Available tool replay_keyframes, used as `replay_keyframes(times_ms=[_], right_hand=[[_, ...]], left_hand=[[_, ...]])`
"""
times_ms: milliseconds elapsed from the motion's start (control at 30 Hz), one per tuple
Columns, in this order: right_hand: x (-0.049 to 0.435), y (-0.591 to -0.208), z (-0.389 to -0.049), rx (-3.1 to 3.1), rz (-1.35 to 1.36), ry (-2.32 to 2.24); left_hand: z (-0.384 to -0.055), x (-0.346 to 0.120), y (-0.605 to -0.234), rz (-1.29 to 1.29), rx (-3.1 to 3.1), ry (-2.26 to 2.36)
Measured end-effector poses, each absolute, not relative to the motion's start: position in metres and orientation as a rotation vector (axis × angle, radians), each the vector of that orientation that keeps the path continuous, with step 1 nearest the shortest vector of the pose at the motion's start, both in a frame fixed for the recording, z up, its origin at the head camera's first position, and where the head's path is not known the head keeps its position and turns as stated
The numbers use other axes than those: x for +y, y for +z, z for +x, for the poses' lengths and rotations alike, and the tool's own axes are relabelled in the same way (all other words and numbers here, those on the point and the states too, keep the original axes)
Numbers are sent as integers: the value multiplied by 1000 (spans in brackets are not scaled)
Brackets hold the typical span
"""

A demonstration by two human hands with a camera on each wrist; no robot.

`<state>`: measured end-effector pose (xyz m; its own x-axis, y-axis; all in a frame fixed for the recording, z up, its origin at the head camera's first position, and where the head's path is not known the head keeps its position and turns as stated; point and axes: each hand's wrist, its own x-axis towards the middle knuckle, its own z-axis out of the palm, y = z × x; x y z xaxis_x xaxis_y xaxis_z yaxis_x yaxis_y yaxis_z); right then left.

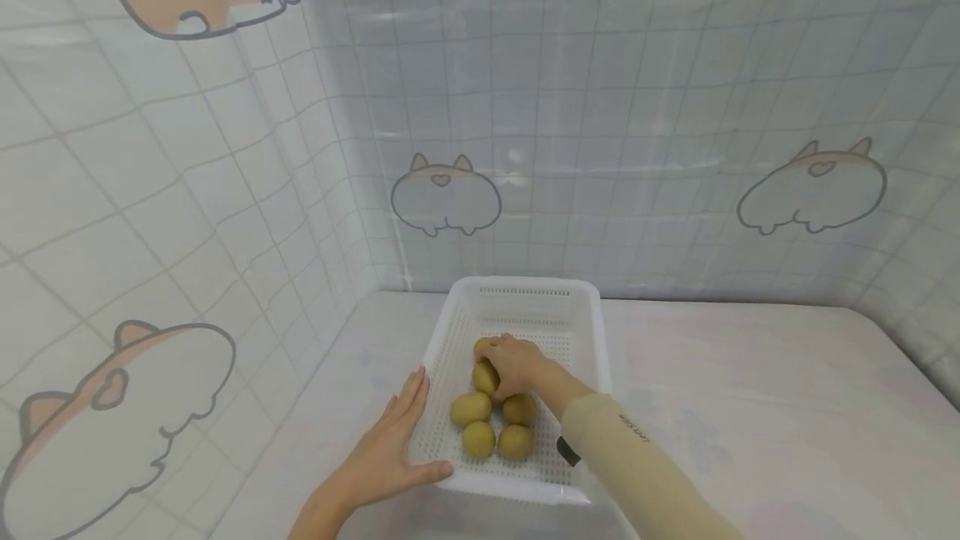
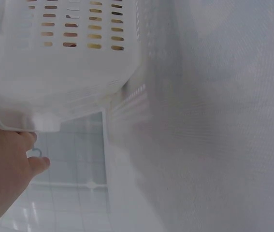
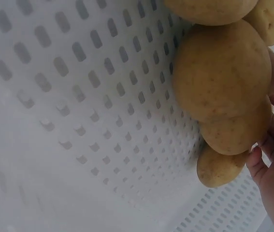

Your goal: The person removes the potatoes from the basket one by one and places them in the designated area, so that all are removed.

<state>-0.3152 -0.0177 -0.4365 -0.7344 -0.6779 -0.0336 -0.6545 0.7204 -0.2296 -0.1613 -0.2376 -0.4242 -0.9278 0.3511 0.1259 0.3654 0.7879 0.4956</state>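
Left hand (image 1: 386, 452): spread, fingers straight against left wall of basket (image 1: 502, 486), thumb on near rim.
Potatoes (image 1: 516, 442): six visible, bunched on basket floor.
Right hand (image 1: 517, 367): looks to be pinching a far potato (image 1: 485, 377); shallow grip could slip, a knock could roll neighbours.
Basket room: bare floor right and far end.
Backdrop (image 1: 562, 107): close behind far rim, limits reach.

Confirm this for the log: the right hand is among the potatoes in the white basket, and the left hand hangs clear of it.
Wrong about the left hand: it touches the basket's left side, as the head view shows. The right hand is indeed among the potatoes in the white basket.
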Motion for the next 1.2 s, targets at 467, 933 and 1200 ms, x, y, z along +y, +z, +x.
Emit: replay_keyframes(times_ms=[467,933,1200], right_hand=[[-17,-428,-319,2910,-1132,-420],[-15,-407,-318,2871,-1073,-682],[-10,-388,-310,2858,-1102,-852]], left_hand=[[-162,-238,-424,-599,-2958,-781],[-162,-239,-428,-624,-2900,-767],[-163,-239,-428,-611,-2904,-781]])
